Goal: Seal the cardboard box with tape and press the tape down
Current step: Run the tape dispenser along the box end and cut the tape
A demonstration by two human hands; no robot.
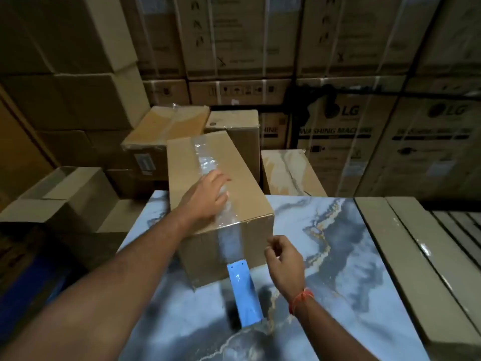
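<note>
A brown cardboard box [242,175] stands on a blue marbled tabletop [338,256]. A strip of clear tape [205,157] runs along the box's top seam and down its near face. My left hand [205,199] lies flat on the tape near the front edge of the top, fingers spread. A blue tape dispenser [244,295] hangs from the tape's lower end against the box's near face, its serrated edge up. My right hand [283,259] hovers just right of the dispenser with fingers loosely curled, holding nothing.
Smaller taped cartons [166,126] sit behind the box. An open carton [67,196] stands to the left. Tall stacks of appliance cartons [338,131] fill the background. Flat grey boards [406,256] lie along the table's right side.
</note>
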